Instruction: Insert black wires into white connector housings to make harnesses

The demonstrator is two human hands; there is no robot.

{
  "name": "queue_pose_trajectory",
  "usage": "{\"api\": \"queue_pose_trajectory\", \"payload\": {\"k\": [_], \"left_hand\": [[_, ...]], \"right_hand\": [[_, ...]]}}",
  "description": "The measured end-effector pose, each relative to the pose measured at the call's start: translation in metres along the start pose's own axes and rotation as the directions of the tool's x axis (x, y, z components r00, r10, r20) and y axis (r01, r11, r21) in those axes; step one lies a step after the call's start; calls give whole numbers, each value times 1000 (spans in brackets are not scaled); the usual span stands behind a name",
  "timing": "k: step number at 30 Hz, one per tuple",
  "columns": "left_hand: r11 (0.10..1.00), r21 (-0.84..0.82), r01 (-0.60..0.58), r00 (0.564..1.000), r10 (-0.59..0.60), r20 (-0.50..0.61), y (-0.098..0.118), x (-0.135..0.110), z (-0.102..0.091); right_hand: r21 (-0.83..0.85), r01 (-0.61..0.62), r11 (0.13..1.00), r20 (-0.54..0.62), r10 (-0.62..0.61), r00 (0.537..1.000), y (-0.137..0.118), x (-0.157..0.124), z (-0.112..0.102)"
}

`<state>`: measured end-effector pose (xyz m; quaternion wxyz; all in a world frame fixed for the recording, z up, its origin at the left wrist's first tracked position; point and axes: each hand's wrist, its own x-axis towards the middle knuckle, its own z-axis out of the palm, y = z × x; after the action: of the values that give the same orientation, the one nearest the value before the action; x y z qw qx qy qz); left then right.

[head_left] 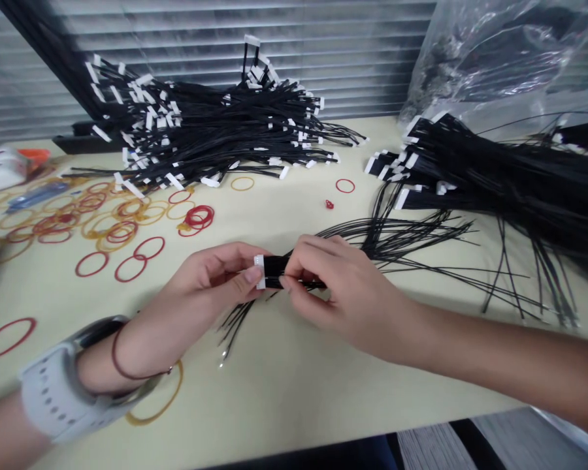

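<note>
My left hand (220,277) pinches a white plug connector (260,271) between thumb and fingers, in front of me at the middle of the table. Black wires (274,266) run from the connector to the right. Close beside it, my right hand (333,281) is closed, thumb and forefinger pinching black wire by the connector. Exactly how many wires it grips is hidden by the fingers. Loose wire ends (235,323) stick out below my left hand. More loose black wires (416,238) fan out behind and to the right of my right hand.
A large pile of black wire harnesses (225,124) with white connectors lies at the back. Another thick bundle (500,170) lies at the right, before a clear plastic bag (500,59). Red and yellow rubber bands (110,215) are scattered at the left. The table's front edge (421,427) is near me.
</note>
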<state>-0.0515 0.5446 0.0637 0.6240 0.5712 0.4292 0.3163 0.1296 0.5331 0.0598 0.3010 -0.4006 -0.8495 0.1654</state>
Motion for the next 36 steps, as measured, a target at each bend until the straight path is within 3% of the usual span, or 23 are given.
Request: {"api": "queue_pose_trajectory", "payload": {"k": [8,16,20,26,36], "left_hand": [[958,276,-75,997,70,29,7,2,0],[899,416,-139,990,129,52,6,-3,2],[918,387,-81,997,69,45,5,-1,2],[969,249,-2,1000,-1,11,5,3,-1],[977,213,23,999,-31,34,7,0,-1]], "right_hand": [[272,-233,934,104,212,972,1,2,-6],[342,-354,871,344,234,909,6,3,-14],[279,-291,915,332,192,924,6,4,-15],[105,-84,991,268,53,962,6,6,-14],[120,6,993,373,-50,927,8,5,-21]]}}
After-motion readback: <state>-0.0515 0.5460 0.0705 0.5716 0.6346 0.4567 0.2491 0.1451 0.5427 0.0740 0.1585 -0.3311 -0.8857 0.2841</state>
